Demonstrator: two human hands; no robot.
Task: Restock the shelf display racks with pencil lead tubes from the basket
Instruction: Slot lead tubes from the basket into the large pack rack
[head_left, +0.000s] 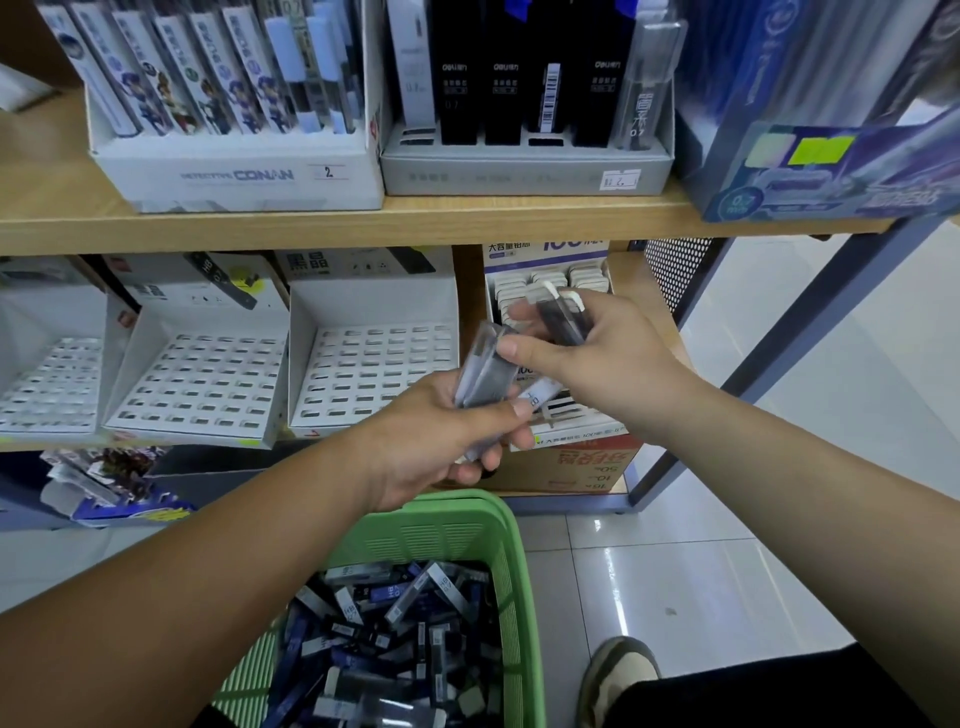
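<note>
The left hand (441, 431) curls round a bundle of lead tubes (483, 369); blur hides the exact count, perhaps three. Just right of it, its thumb against that bundle, the right hand (602, 358) pinches two white-capped tubes (563, 319) between its fingers. Below both hands stands one green basket (514, 545) heaped with loose tubes (395, 623), too many to count. Left of the hands, three slotted white racks (202, 374) sit side by side on the shelf. Behind the right hand stands a fourth rack (550, 280), holding white-capped tubes.
</note>
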